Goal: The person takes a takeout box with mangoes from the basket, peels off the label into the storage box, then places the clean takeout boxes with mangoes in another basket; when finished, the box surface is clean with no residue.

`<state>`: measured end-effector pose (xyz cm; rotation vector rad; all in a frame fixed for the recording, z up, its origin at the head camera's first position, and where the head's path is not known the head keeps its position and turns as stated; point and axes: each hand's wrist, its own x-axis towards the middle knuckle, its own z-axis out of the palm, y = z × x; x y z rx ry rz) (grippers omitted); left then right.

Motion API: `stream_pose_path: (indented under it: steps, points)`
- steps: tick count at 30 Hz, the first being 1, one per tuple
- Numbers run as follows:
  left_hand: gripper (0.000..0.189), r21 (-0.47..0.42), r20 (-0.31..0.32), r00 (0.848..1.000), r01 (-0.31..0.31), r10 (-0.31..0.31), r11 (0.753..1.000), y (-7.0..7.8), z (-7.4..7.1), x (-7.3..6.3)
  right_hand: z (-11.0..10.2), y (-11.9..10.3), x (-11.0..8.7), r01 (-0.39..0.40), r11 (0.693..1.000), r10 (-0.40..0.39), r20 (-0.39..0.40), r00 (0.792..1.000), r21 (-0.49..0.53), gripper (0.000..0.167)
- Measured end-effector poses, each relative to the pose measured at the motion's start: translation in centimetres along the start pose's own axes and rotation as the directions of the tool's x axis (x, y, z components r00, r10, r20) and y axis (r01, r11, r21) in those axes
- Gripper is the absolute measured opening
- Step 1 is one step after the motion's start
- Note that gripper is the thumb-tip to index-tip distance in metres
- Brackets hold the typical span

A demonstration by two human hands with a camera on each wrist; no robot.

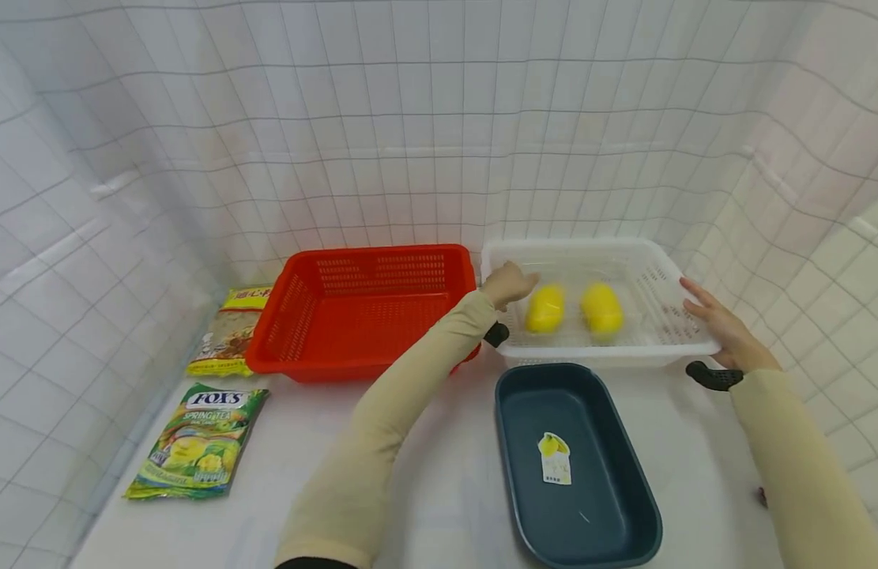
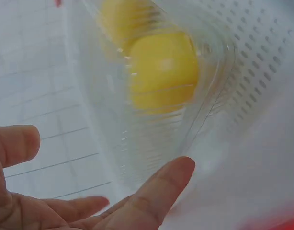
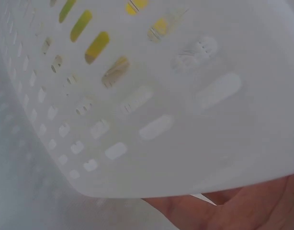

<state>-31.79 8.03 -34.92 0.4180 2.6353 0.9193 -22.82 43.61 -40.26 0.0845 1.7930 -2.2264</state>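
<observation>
A white perforated basket (image 1: 609, 352) stands at the back right. Inside it lies a clear plastic box (image 2: 149, 141) with two yellow lemon-like fruits, one at the left (image 1: 545, 309) and one at the right (image 1: 601, 309). My left hand (image 1: 508, 285) reaches over the basket's left side. Its fingers are spread by the box's near corner in the left wrist view; contact is unclear. At the right end, my right hand (image 1: 726, 328) holds the basket's rim, with fingers over the edge. The right wrist view shows the perforated wall and part of that hand (image 3: 247, 208).
A red perforated basket (image 1: 382, 316) stands left of the white one. In front is a dark blue tray (image 1: 588, 514) with a lemon-picture label (image 1: 555, 458). A green FOX'S candy bag (image 1: 200, 442) and a yellow food packet (image 1: 228, 332) lie at left. Hanging grid-patterned sheets enclose the table.
</observation>
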Motion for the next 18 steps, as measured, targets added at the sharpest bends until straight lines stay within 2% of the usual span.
stream_pose_path:
  steps: [4,8,10,11,12,13,14,16,18]
  points:
    - [0.056,-0.071,-0.025,0.993,-0.114,0.112,0.991,-1.0,-1.5,-2.8,-0.3,0.1,0.4,0.009,1.000,-0.009,0.011,1.000,0.001,0.062]
    - [0.043,-0.155,-0.054,0.975,-0.221,0.215,0.963,-2.5,-2.4,-6.4,-1.1,0.1,0.2,0.044,0.999,-0.043,0.026,0.999,-0.027,0.061]
    - [0.037,-0.157,-0.071,0.961,-0.275,0.267,0.948,-3.3,-2.6,-8.3,-1.6,0.1,-0.3,0.062,0.986,-0.065,-0.019,0.998,-0.156,0.059]
    - [0.035,-0.152,-0.084,0.951,-0.307,0.297,0.940,-3.8,-2.6,-9.2,-1.8,-0.1,-0.6,0.058,0.962,-0.074,-0.050,0.996,-0.266,0.058]
    - [0.034,-0.145,-0.098,0.940,-0.338,0.327,0.930,-4.4,-2.7,-10.1,-1.9,-0.2,-0.9,0.050,0.925,-0.087,-0.082,0.993,-0.376,0.058]
    - [0.032,-0.146,-0.109,0.927,-0.373,0.360,0.916,-5.1,-2.7,-11.0,-2.0,-0.4,-1.2,0.033,0.874,-0.099,-0.111,0.989,-0.485,0.059]
    - [0.030,-0.149,-0.118,0.911,-0.409,0.395,0.900,-5.9,-2.6,-11.8,-1.9,-0.5,-1.5,0.015,0.807,-0.120,-0.140,0.983,-0.590,0.061]
    - [0.027,-0.141,-0.147,0.873,-0.484,0.465,0.864,-7.7,-2.4,-13.1,-1.7,-0.8,-2.1,0.008,0.654,-0.206,-0.168,0.964,-0.756,0.064]
    - [0.023,-0.131,-0.180,0.835,-0.544,0.520,0.829,-9.6,-2.2,-14.3,-1.0,-1.0,-2.7,0.043,0.536,-0.318,-0.154,0.935,-0.843,0.064]
